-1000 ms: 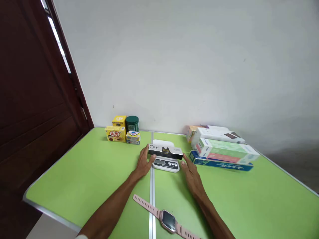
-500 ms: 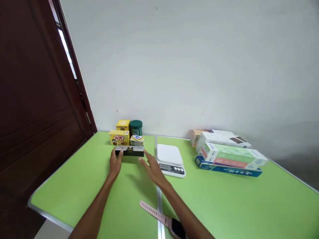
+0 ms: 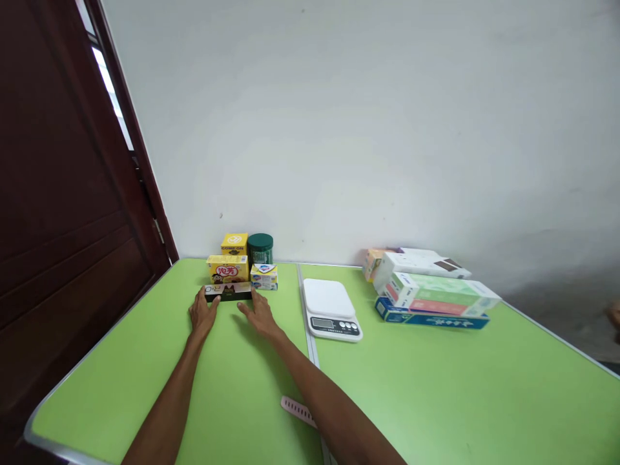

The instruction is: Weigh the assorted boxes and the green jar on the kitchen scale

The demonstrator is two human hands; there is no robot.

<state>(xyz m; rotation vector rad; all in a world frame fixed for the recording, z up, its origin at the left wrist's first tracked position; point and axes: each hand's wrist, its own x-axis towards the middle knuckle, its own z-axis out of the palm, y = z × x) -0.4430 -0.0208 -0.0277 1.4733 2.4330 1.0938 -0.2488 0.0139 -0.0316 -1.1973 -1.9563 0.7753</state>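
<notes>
A slim black-and-light box (image 3: pixel 228 292) lies low at the table's left side, just in front of a yellow snack box (image 3: pixel 227 269). My left hand (image 3: pixel 202 312) grips its left end, thumb on the near face. At the other end, the fingers of my right hand (image 3: pixel 261 313) press the box, while that thumb is held off in front. Behind stand a yellow "COME ON" box (image 3: pixel 235 243) and a green-lidded jar (image 3: pixel 260 247). Close to my right fingertips is a small yellow-and-white box (image 3: pixel 264 278).
A white kitchen scale (image 3: pixel 332 309) sits right of the table's seam (image 3: pixel 310 336). Farther right are a green-and-white box (image 3: pixel 445 294), a blue box (image 3: pixel 431 316), a white box (image 3: pixel 416 266) and an orange box (image 3: pixel 371 263). A pink watch strap (image 3: pixel 296 408) shows beside my right forearm.
Both hands have moved the black box left and down onto the table in front of the yellow snack box. My right forearm now covers most of the watch. The view has shifted slightly.
</notes>
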